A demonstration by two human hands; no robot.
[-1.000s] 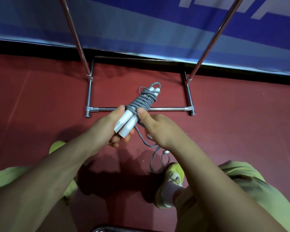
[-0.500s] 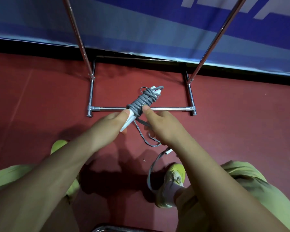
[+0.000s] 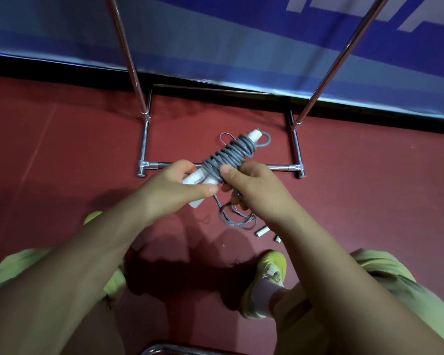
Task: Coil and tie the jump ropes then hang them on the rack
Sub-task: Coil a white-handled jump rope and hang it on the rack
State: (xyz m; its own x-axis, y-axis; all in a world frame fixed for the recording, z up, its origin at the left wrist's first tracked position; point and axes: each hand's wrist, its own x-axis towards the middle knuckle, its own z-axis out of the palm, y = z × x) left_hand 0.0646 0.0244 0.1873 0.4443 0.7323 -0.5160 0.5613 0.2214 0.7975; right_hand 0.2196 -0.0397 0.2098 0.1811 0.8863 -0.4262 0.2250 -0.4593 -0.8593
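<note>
Jump rope (image 3: 230, 155) at frame centre is mostly coiled round its white handles; left hand (image 3: 174, 188) grips handles, right hand (image 3: 254, 185) pinches cord; tying and hanging on rack (image 3: 145, 139) remain

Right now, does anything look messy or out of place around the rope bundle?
Yes. A second gray rope lies loose and tangled on the red floor below the hands, its white handles scattered beside it. The held bundle has stray loops sticking out at its far end.
</note>
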